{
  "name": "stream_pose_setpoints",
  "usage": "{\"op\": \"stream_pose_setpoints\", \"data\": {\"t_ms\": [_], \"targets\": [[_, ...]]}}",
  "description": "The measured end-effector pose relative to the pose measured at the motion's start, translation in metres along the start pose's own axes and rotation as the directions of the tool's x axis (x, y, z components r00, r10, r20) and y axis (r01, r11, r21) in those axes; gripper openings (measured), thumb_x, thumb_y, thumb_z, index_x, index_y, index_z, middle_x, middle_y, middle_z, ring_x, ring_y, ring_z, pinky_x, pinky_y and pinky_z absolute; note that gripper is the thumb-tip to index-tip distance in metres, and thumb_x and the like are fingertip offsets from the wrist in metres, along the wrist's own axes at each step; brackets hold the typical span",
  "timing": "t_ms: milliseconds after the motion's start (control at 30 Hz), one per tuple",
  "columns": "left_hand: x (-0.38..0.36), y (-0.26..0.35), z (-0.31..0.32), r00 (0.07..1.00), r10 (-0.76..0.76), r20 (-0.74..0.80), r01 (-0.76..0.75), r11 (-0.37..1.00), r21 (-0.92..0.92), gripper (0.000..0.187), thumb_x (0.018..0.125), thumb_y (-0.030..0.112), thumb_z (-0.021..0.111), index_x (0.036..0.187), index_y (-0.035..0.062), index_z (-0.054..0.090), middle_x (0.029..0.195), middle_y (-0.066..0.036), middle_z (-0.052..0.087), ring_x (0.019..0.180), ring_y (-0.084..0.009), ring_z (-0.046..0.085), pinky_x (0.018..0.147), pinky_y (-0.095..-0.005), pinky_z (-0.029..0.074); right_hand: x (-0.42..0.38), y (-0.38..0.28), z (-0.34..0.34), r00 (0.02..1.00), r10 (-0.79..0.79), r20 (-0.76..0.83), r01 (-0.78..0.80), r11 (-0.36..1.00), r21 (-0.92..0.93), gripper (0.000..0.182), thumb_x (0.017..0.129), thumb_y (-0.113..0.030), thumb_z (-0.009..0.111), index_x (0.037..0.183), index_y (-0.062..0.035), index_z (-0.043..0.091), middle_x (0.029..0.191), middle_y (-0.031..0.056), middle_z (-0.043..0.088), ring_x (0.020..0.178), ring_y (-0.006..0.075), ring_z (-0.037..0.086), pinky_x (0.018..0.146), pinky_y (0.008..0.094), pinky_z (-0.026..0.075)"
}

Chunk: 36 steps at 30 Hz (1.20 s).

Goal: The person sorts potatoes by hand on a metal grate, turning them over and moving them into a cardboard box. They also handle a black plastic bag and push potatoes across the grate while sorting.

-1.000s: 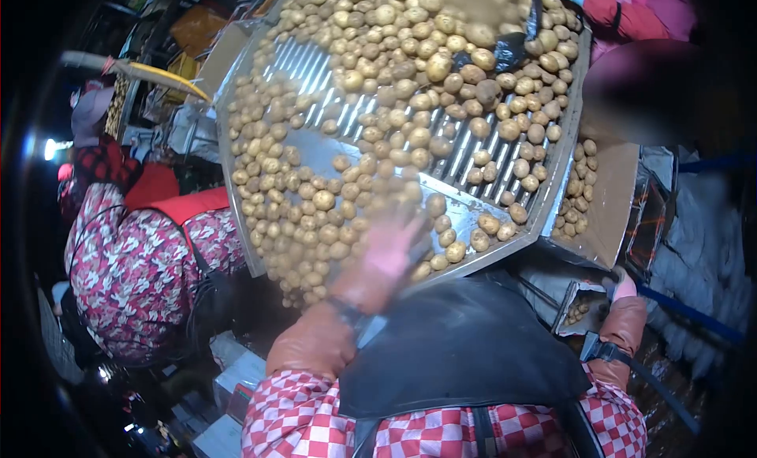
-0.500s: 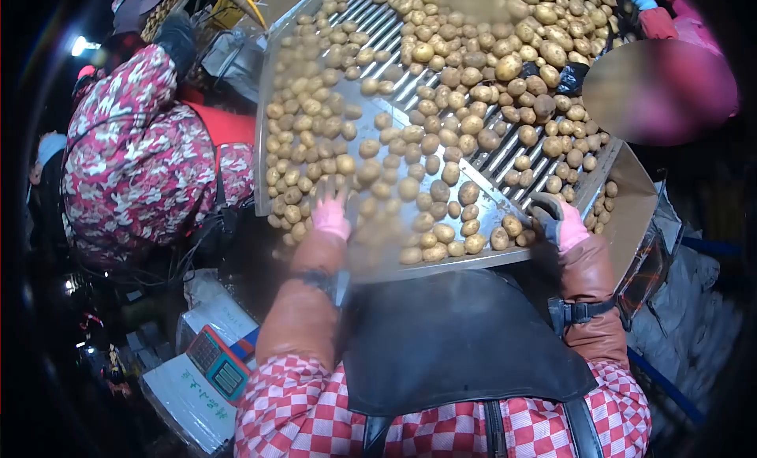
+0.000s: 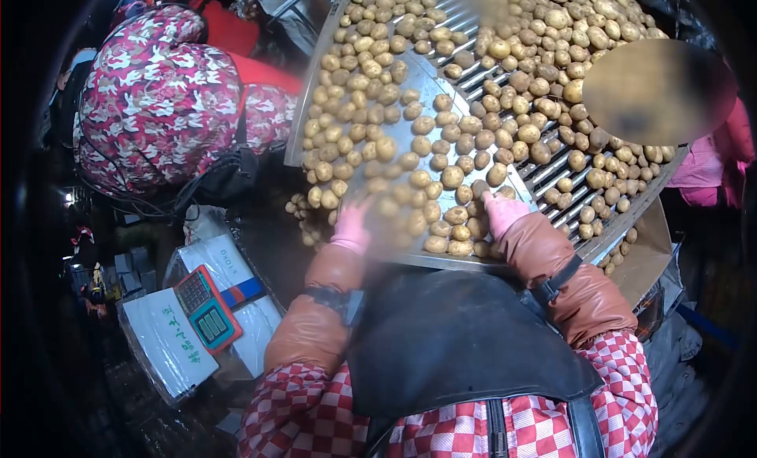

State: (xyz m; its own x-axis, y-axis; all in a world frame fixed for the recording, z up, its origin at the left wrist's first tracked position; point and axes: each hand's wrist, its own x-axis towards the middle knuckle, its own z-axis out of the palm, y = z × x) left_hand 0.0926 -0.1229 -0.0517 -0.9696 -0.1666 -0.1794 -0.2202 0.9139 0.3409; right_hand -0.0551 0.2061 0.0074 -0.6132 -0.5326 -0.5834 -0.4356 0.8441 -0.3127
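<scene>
A slatted metal sorting table (image 3: 441, 83) slopes away, crowded with potatoes (image 3: 410, 154). At its near edge the left hand (image 3: 351, 228) lies spread over potatoes, blurred. The right hand (image 3: 503, 211) touches potatoes; its grip cannot be told. A scale (image 3: 206, 308) sits near left.

Potatoes (image 3: 441, 134) on sorting table (image 3: 311, 103), scale (image 3: 206, 308) below left.

light: bright on centre, dim surround | lens: fisheye, black vignette at edges | blur: left hand (image 3: 352, 228) smeared, 1 blurred patch upper right
</scene>
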Motion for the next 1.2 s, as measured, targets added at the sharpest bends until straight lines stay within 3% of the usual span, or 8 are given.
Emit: {"op": "stream_pose_setpoints", "data": {"t_ms": [200,367,600,633,733,800,933,1200], "targets": [[0.045,0.081,0.018,1.0,0.007,-0.02,-0.016,0.849,-0.528,0.044,0.084,0.005,0.06,0.127,0.0122,0.063,0.12,-0.016,0.064,0.117,-0.0382,0.057,0.102,-0.0457,0.046,0.016,-0.003,0.0,0.995,0.006,0.097,-0.004,1.0,-0.024,0.028,0.092,-0.014,0.055,0.118,-0.0059,0.05,0.118,0.0228,0.062,0.111,0.038,0.062,0.091,0.0456,0.051],[0.061,0.094,0.031,0.809,0.587,-0.023,-0.585,0.809,0.053,0.046,0.086,0.013,0.063,0.13,0.0239,0.06,0.132,-0.01,0.058,0.125,-0.0307,0.053,0.108,-0.047,0.039,0.016,0.016,-0.024,0.983,0.022,0.183,-0.093,0.918,0.387,0.025,0.09,-0.012,0.061,0.114,-0.0045,0.059,0.098,0.0166,0.066,0.092,0.03,0.065,0.076,0.0382,0.052],[0.044,0.03,-0.015,0.964,-0.157,-0.213,0.187,0.973,0.132,0.055,0.077,0.009,0.067,0.13,0.0231,0.06,0.128,-0.011,0.06,0.119,-0.0322,0.056,0.105,-0.0441,0.042,0.023,0.05,-0.076,0.906,0.182,0.382,-0.317,-0.307,0.897,0.024,0.095,-0.03,0.06,0.095,-0.0076,0.066,0.085,0.0067,0.068,0.069,0.0209,0.063,0.066,0.0348,0.054],[0.042,0.021,0.01,0.894,-0.269,-0.359,0.315,0.946,0.075,0.056,0.076,0.008,0.067,0.13,0.0225,0.06,0.125,-0.011,0.061,0.117,-0.0323,0.057,0.103,-0.0443,0.043,0.033,0.063,-0.072,0.996,0.094,-0.011,-0.001,0.118,0.993,0.024,0.095,-0.03,0.058,0.095,-0.008,0.066,0.086,0.0058,0.068,0.071,0.0204,0.064,0.066,0.034,0.053],[0.052,0.047,0.002,0.864,-0.481,0.147,0.471,0.877,0.099,0.075,0.069,0.022,0.078,0.139,0.018,0.051,0.142,-0.008,0.05,0.133,-0.0309,0.044,0.112,-0.0502,0.034,0.087,0.103,-0.045,0.983,0.063,-0.175,0.133,0.424,0.896,0.018,0.093,-0.019,0.062,0.106,-0.0067,0.066,0.099,0.0066,0.067,0.081,0.0166,0.062,0.07,0.0297,0.051],[0.042,0.068,-0.003,0.946,-0.131,0.297,0.034,0.95,0.311,0.067,0.074,0.019,0.074,0.137,0.016,0.052,0.132,-0.01,0.059,0.123,-0.0311,0.054,0.105,-0.0471,0.043,0.097,0.086,-0.059,0.936,0.071,-0.344,0.22,0.644,0.732,0.025,0.088,-0.013,0.066,0.112,-0.0074,0.066,0.109,0.0102,0.066,0.098,0.0213,0.063,0.083,0.0314,0.051],[0.028,0.031,0.005,0.997,0.045,0.07,-0.054,0.99,0.13,0.044,0.078,0.017,0.069,0.121,0.0123,0.063,0.107,-0.013,0.068,0.105,-0.0324,0.064,0.09,-0.046,0.051,0.101,0.074,-0.098,0.733,0.049,-0.678,0.243,0.912,0.329,0.045,0.079,-0.002,0.064,0.124,-0.0096,0.063,0.129,0.0173,0.059,0.12,0.0344,0.057,0.101,0.0391,0.049],[0.077,-0.017,-0.042,0.885,-0.385,-0.263,0.404,0.914,0.023,0.049,0.074,0.006,0.065,0.123,0.0119,0.066,0.102,-0.017,0.069,0.106,-0.0346,0.063,0.092,-0.0459,0.052,0.091,0.005,-0.08,0.979,-0.064,-0.194,0.029,0.984,-0.177,0.055,0.076,-0.01,0.065,0.129,-0.0172,0.055,0.139,0.0173,0.046,0.133,0.0379,0.044,0.111,0.0469,0.036]]}}
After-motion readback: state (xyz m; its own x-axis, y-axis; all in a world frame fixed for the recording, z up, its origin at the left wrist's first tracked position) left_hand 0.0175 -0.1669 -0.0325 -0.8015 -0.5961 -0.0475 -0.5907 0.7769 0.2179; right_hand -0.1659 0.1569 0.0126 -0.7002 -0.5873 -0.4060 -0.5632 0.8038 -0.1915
